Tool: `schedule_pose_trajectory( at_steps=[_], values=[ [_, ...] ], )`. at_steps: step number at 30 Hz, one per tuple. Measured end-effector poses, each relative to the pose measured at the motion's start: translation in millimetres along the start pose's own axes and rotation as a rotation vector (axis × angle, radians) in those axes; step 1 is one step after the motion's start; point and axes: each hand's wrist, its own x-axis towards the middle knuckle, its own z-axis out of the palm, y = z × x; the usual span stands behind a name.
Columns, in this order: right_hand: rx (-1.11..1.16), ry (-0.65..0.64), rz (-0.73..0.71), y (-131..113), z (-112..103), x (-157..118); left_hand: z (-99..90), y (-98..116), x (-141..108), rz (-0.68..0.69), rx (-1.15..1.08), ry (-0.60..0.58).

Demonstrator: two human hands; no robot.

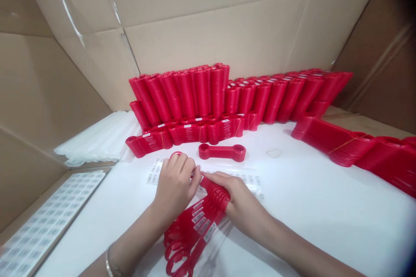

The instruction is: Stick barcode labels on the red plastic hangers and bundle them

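Note:
My right hand [242, 194] is closed around one end of a fanned stack of flat red plastic pieces [211, 207]. Each piece is a bar with a ring at both ends, and several carry small white barcode labels [199, 217]. Just left of it, my left hand [178, 184] has its fingers bent and pinched over another red bar, whose ring [176, 154] shows above the knuckles. The left fingertips are at a white label on that bar. Partly hidden behind both hands lies a barcode label sheet [250, 179].
A short stack of red bars [222, 152] lies ahead of my hands. Taller red stacks [182, 95] stand along the cardboard wall [227, 30]. Banded red bundles [338, 138] lie at right. White plastic bags [100, 136] and a pile of label sheets [52, 220] are at left.

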Motion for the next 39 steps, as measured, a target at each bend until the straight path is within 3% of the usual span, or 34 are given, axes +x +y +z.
schedule_pose_trajectory(
  at_steps=[8,13,20,23,34,36,39],
  values=[
    [-0.014,0.003,0.026,2,-3,0,-4.9,-26,1,-0.151,-0.007,0.125],
    [-0.002,0.092,0.054,12,-8,4,-11.5,-30,-4,-0.18,-0.255,0.101],
    [0.025,0.172,0.018,19,-12,6,-9.2,-28,-6,-0.46,-0.735,0.095],
    [0.036,0.218,0.033,19,-12,6,-8.8,-26,-6,-0.516,-0.872,0.115],
    [0.035,0.383,-0.004,20,-16,6,-7.6,-16,-11,-0.52,-0.914,0.123],
    [0.027,0.404,-0.017,20,-18,7,-9.8,-17,-12,-0.459,-0.838,0.07],
    [-0.009,0.431,-0.07,20,-22,7,-15.1,-19,-11,-0.326,-0.748,-0.112]
  ],
)
